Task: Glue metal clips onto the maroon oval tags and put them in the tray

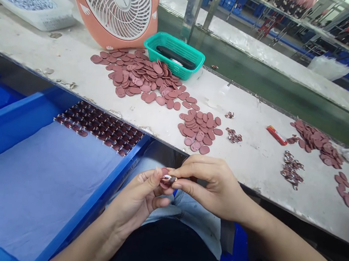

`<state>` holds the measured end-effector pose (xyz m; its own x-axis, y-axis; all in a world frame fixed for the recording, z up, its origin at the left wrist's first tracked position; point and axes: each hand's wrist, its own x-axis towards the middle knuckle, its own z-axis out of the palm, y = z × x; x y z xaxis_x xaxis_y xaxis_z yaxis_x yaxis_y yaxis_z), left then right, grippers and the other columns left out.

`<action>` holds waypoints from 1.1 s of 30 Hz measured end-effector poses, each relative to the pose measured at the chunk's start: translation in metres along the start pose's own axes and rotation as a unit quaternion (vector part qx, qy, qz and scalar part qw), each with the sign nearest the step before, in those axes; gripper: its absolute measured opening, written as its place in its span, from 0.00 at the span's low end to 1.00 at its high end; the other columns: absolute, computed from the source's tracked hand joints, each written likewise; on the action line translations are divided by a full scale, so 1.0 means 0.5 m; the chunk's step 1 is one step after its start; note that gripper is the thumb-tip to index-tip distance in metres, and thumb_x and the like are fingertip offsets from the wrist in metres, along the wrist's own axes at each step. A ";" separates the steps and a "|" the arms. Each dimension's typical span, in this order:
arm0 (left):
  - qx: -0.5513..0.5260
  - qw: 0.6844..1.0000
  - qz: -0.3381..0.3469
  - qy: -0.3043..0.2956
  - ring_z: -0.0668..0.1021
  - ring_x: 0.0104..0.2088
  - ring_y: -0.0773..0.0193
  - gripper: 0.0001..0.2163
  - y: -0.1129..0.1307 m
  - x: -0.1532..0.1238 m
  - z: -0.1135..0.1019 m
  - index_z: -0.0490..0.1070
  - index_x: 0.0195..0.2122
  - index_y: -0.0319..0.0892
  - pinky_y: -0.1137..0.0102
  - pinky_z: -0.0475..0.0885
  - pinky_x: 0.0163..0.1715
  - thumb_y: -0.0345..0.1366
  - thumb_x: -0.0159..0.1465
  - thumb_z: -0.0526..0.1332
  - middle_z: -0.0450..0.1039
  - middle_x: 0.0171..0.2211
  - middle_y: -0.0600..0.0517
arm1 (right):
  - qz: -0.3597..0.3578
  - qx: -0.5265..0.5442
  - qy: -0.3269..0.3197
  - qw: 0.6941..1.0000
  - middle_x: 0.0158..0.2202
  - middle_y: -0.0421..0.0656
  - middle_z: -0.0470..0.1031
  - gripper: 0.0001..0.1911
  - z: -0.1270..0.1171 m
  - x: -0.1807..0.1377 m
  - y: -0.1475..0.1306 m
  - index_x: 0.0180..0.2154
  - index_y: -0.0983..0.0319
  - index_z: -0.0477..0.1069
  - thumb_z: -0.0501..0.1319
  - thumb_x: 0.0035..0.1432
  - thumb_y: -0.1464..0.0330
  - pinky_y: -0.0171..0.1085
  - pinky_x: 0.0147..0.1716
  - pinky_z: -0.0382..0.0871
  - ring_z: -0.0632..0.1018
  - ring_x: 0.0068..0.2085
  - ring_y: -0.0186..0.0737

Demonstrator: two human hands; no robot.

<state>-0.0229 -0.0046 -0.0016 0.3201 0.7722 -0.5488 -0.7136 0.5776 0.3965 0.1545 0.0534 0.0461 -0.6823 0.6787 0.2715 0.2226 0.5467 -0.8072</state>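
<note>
Over my lap, my left hand (145, 189) pinches a reddish-brown oval disc (165, 172) between thumb and fingers. Fingertips of my right hand (208, 184) close on a small brown and white piece (168, 179) lying against the disc's face. Its exact kind is too small to tell. Beyond my hands, a small heap of similar oval discs (198, 129) lies near the table's front edge. Right of that heap are a few small brown and white pieces (234, 136). Left of me, a blue bin (98, 205) holds rows of discs with pieces attached (100, 125) on a pale blue sheet.
A larger disc pile (145, 77) sits before an orange fan (121, 8) and a green basket (177, 43) with a black object inside. A white tray (49, 13) stands far left. Rightward lie a red packet (276, 135), more pieces (291, 170) and more discs (319, 143).
</note>
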 end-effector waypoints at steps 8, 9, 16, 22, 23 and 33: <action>0.012 0.995 0.079 0.052 0.81 0.32 0.62 0.31 0.005 0.003 -0.036 0.81 0.42 0.43 0.73 0.80 0.19 0.58 0.42 0.75 0.80 0.39 0.48 | -0.071 -0.082 0.121 0.987 0.32 0.44 0.77 0.06 0.044 0.018 0.030 0.42 0.64 0.77 0.66 0.61 0.74 0.32 0.29 0.72 0.76 0.31 0.34; 0.024 0.987 0.127 0.095 0.79 0.29 0.65 0.27 0.003 0.002 -0.041 0.81 0.40 0.43 0.75 0.78 0.18 0.54 0.43 0.76 0.79 0.36 0.51 | -0.087 -0.125 0.150 0.977 0.32 0.45 0.77 0.06 0.059 0.021 0.037 0.42 0.64 0.77 0.66 0.61 0.74 0.34 0.29 0.73 0.76 0.31 0.35; 0.158 0.901 0.338 0.223 0.73 0.23 0.69 0.17 0.005 0.006 -0.069 0.77 0.29 0.42 0.78 0.71 0.16 0.45 0.45 0.78 0.75 0.25 0.55 | -0.190 -0.267 0.195 0.924 0.31 0.46 0.79 0.10 0.173 0.054 0.082 0.47 0.67 0.72 0.64 0.63 0.73 0.39 0.28 0.71 0.74 0.29 0.39; 0.220 0.862 0.344 0.300 0.76 0.26 0.65 0.17 0.031 0.010 -0.119 0.75 0.32 0.42 0.74 0.73 0.19 0.49 0.50 0.73 0.77 0.29 0.52 | -0.165 -0.240 0.159 0.943 0.32 0.45 0.78 0.08 0.216 0.080 0.075 0.45 0.66 0.73 0.64 0.63 0.73 0.39 0.28 0.70 0.73 0.30 0.39; 0.236 0.853 0.341 0.316 0.78 0.28 0.63 0.17 0.044 0.011 -0.137 0.75 0.33 0.42 0.73 0.74 0.20 0.50 0.51 0.72 0.77 0.30 0.51 | -0.169 -0.238 0.148 0.945 0.32 0.45 0.78 0.08 0.211 0.078 0.068 0.45 0.66 0.74 0.64 0.63 0.73 0.38 0.28 0.70 0.73 0.29 0.39; 0.504 0.650 0.203 0.531 0.78 0.47 0.35 0.15 0.282 0.085 -0.442 0.80 0.36 0.45 0.43 0.70 0.48 0.49 0.52 0.68 0.81 0.36 0.42 | -0.159 -0.319 0.157 0.921 0.32 0.48 0.77 0.13 0.052 0.022 0.067 0.44 0.69 0.75 0.66 0.57 0.82 0.38 0.31 0.71 0.74 0.32 0.38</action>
<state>-0.2477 0.0509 -0.1317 -0.7599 0.6066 -0.2336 0.3385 0.6761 0.6545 0.1364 0.0663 0.0082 -0.5719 0.4877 0.6596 0.4785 0.8514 -0.2146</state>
